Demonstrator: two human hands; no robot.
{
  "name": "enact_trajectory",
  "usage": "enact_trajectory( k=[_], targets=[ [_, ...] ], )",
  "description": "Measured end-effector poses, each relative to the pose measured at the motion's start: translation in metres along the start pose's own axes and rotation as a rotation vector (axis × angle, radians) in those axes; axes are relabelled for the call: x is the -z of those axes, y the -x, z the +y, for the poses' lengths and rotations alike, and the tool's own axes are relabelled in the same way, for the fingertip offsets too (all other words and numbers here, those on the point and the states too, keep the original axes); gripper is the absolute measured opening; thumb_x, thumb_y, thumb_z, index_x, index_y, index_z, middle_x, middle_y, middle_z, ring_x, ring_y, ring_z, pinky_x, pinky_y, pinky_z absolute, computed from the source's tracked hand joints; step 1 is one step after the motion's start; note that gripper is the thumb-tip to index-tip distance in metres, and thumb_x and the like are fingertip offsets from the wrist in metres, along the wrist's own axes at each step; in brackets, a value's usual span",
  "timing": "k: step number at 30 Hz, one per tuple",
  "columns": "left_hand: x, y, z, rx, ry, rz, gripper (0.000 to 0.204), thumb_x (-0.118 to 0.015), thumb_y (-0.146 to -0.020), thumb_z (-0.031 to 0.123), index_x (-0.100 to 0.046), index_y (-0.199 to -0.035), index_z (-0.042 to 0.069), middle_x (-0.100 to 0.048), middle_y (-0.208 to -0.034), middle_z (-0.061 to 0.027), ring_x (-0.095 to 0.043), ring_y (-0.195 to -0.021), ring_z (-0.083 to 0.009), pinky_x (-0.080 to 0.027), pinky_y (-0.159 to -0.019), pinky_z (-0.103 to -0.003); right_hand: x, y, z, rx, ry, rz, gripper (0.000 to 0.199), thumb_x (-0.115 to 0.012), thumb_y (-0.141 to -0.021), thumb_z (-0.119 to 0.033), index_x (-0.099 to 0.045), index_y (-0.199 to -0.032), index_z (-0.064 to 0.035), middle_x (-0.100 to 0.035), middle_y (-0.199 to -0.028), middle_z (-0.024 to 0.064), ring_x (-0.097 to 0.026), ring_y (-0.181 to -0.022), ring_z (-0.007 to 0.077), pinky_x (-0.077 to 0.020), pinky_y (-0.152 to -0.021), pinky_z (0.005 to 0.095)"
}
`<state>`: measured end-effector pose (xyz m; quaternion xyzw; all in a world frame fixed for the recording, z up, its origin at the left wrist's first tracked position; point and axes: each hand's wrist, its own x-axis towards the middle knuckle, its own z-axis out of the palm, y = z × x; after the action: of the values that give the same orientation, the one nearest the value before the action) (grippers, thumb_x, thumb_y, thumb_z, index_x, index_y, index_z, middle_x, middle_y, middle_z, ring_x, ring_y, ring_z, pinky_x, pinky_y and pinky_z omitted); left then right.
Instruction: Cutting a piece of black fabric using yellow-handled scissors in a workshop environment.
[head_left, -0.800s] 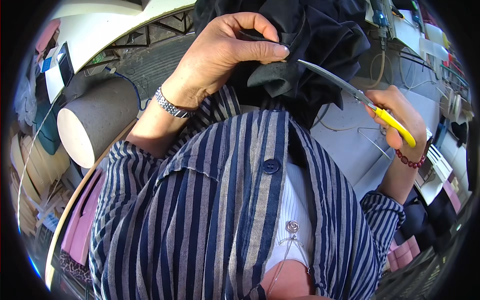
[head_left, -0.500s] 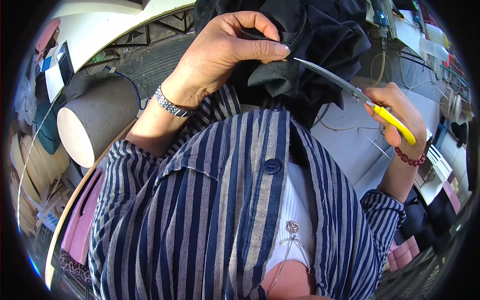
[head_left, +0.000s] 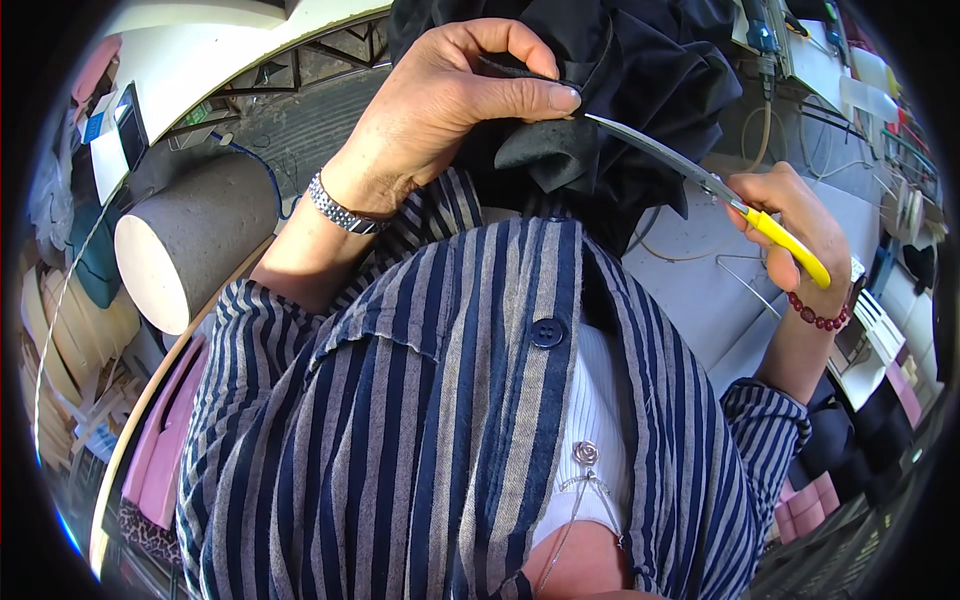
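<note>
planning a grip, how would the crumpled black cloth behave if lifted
The crumpled black cloth is probably floppy, given its loose folds. Its faint sheen suggests possible slipperiness. It would likely sag, since the left hand pinches only a small part.

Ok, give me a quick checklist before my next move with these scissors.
1. Left hand pinching the black cloth: ok.
2. Right hand gripping the scissors by the yellow handle: ok.
3. Blade tip well clear of the left thumb: not ok, it looks very near.
4. Blade tip touching cloth: cannot tell.
5. Cloth spread flat: not ok, it is bunched in folds.
</note>
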<state>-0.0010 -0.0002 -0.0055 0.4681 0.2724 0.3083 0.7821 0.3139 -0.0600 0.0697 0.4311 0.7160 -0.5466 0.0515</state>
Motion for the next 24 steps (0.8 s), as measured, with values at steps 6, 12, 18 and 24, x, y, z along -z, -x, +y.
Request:
enact_trajectory(
  k=[6, 12, 18, 24],
  targets=[
    [-0.0022, -0.0018, -0.0007, 0.038, 0.061, -0.003, 0.015, -0.072, -0.074, 0.005, -0.065, -0.087, 0.004, -0.065, -0.079, -0.0068, -0.065, -0.075, -0.0143, -0.052, -0.073, -0.023, -0.0038, 0.0035, 0.0087, 0.065, 0.022, 0.046, 0.066, -0.062, -0.068, -0.066, -0.051, -0.072, -0.0008, -0.046, -0.053, 0.0049, -0.045, -0.041, 0.0149, -0.035, -0.043, 0.0219],
    [-0.0021, -0.0005, -0.0006, 0.018, 0.027, 0.004, 0.015, -0.072, -0.074, 0.004, -0.065, -0.087, 0.004, -0.065, -0.079, -0.0066, -0.065, -0.075, -0.0143, -0.051, -0.074, -0.022, -0.0017, 0.0015, 0.0051, 0.068, -0.046, 0.016, 0.065, -0.06, -0.071, -0.065, -0.051, -0.072, -0.0014, -0.047, -0.052, 0.0047, -0.046, -0.04, 0.0142, -0.0351, -0.042, 0.0209],
    [-0.0057, -0.0002, 0.0032, -0.012, -0.01, 0.049, 0.016, -0.073, -0.073, 0.004, -0.065, -0.087, 0.004, -0.065, -0.08, -0.0065, -0.065, -0.076, -0.0142, -0.051, -0.075, -0.022, -0.0008, 0.0028, 0.0035, 0.009, -0.058, 0.015, 0.067, -0.059, -0.07, -0.067, -0.051, -0.071, -0.0008, -0.047, -0.051, 0.0054, -0.046, -0.039, 0.0139, -0.0354, -0.042, 0.0207],
    [-0.0053, 0.0002, 0.0032, -0.008, 0.032, 0.033, 0.016, -0.073, -0.073, 0.003, -0.065, -0.087, 0.004, -0.065, -0.08, -0.0066, -0.065, -0.076, -0.0145, -0.051, -0.075, -0.022, -0.0023, 0.002, 0.0029, 0.066, -0.079, 0.038, 0.066, -0.059, -0.071, -0.066, -0.052, -0.071, 0.0, -0.045, -0.05, 0.0054, -0.045, -0.038, 0.013, -0.0344, -0.041, 0.0204]
  ],
)
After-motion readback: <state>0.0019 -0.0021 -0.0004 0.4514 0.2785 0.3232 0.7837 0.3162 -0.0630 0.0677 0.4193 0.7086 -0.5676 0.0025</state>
